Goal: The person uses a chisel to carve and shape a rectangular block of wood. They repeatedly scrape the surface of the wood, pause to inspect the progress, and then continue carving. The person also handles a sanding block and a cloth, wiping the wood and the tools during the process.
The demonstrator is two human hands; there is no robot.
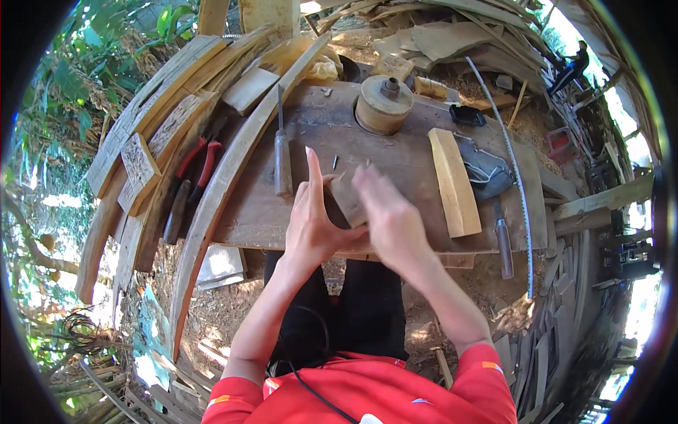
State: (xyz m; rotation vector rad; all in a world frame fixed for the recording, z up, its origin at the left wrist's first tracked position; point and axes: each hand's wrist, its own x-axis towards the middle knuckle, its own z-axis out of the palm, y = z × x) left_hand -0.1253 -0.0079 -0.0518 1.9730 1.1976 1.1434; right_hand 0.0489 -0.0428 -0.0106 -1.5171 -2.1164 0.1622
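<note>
Close to the front edge of the wooden workbench, my left hand holds a small flat brown-grey piece. Its index finger points up and its thumb runs along the lower side of the piece; the other fingers are partly hidden. Over the right side of that piece, my right hand is smeared by motion, so its grip is unclear. A tool with a wooden handle and a thin metal shaft lies left of my hands. Just beyond them is a small dark metal bit.
A round wooden block with a metal top stands at the back. To the right lie a pale wood block, a grey cloth item, a handled tool and a long thin blade. Red-handled pliers and curved planks are leftward.
</note>
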